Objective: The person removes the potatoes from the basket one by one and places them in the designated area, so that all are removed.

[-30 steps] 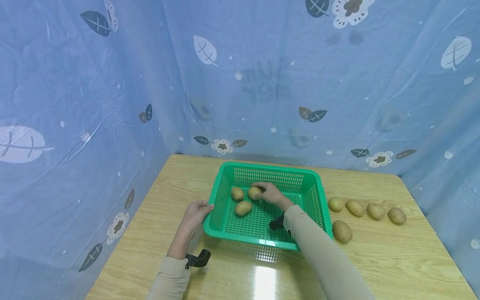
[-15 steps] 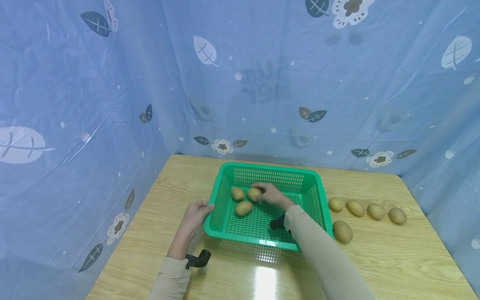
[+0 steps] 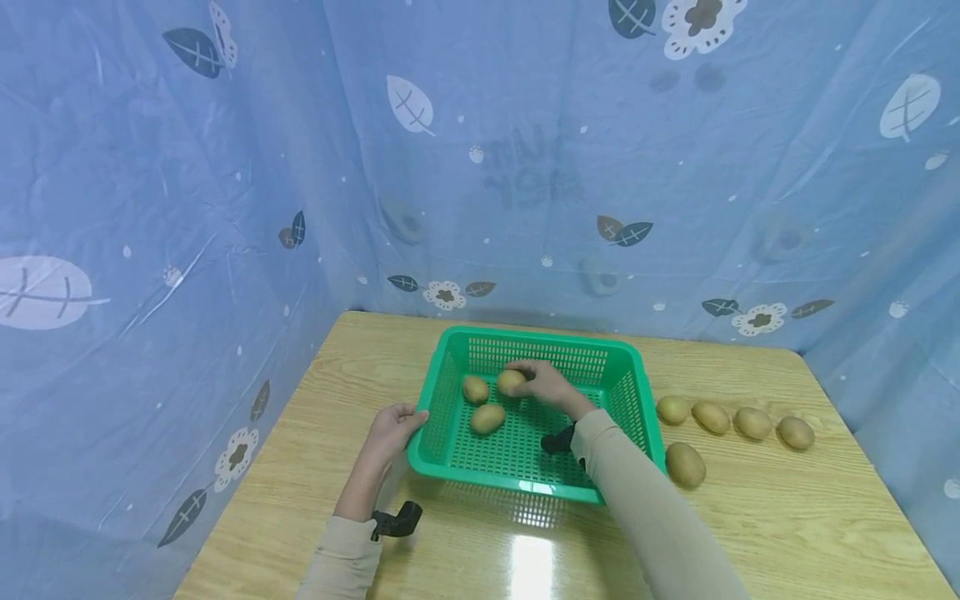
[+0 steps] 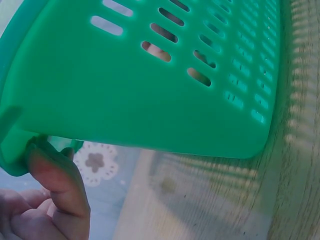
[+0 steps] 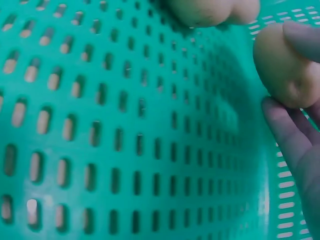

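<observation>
A green plastic basket with slotted sides stands on the wooden table. Inside it, my right hand holds a potato between thumb and fingers; the right wrist view shows this potato just above the basket floor. Two more potatoes lie to its left, one farther back and one nearer. My left hand grips the basket's left rim, its thumb over the top. In the left wrist view the curled fingers hook around that rim.
Right of the basket, several potatoes lie in a row on the table, and a larger one sits nearer, close to the basket wall. A blue patterned curtain hangs behind and on both sides.
My right hand has lifted slightly with the potato, which sits a little higher and farther right than half a second ago. The left hand stays on the rim.
</observation>
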A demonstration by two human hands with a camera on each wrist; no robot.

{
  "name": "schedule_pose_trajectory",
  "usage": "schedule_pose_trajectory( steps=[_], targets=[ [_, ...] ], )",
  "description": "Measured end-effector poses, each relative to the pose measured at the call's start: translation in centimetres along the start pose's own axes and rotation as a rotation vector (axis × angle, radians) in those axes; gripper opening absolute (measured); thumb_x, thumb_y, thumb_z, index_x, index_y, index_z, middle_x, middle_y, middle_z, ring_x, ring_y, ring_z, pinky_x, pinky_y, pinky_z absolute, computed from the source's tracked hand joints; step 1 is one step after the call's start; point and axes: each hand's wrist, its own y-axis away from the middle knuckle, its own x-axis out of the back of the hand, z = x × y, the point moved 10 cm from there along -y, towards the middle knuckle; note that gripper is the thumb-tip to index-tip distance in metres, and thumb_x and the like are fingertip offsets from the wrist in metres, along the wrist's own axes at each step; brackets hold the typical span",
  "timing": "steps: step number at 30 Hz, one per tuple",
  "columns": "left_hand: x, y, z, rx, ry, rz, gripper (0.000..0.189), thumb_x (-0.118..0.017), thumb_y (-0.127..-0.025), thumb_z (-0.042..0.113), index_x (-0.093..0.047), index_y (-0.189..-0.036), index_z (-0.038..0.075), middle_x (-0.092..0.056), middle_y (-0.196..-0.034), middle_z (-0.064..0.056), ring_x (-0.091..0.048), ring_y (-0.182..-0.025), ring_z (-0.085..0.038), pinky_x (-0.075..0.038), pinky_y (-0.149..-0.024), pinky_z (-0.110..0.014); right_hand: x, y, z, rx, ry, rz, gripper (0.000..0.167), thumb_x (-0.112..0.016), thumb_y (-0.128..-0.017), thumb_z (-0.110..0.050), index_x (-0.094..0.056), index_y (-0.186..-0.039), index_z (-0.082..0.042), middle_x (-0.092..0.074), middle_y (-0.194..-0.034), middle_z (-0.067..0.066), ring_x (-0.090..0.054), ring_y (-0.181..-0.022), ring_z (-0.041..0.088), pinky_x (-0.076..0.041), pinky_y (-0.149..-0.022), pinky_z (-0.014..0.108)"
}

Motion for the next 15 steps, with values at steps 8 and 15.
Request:
schedule_pose_trajectory(
  steps=[8, 15],
  targets=[
    [0.0, 0.1, 0.3, 0.002, 0.002, -0.009, 0.037, -0.055, -0.096, 0.019, -0.053, -0.120, -0.010, -0.066, -0.102, -0.022, -0.067, -0.086, -0.020, -0.054, -0.072, -0.028, 1.2, 0.3, -1.8, 0.042, -0.028, 0.043, 0.053, -0.066, -0.089, -0.017, -0.048, -0.138, -0.008, -0.052, -0.134, 0.015, -0.051, -0.119, 0.033, -0.046, -0.093, 0.047],
    [-0.1, 0.0, -0.1, 0.005, -0.003, -0.002, 0.035, -0.055, -0.096, 0.017, -0.055, -0.118, -0.010, -0.067, -0.100, -0.021, -0.067, -0.084, -0.020, -0.054, -0.071, -0.027, 2.2, 0.8, -3.1, 0.052, -0.109, 0.078, 0.055, -0.069, -0.087, -0.021, -0.048, -0.138, -0.014, -0.049, -0.138, 0.010, -0.045, -0.127, 0.031, -0.044, -0.096, 0.051]
  ],
)
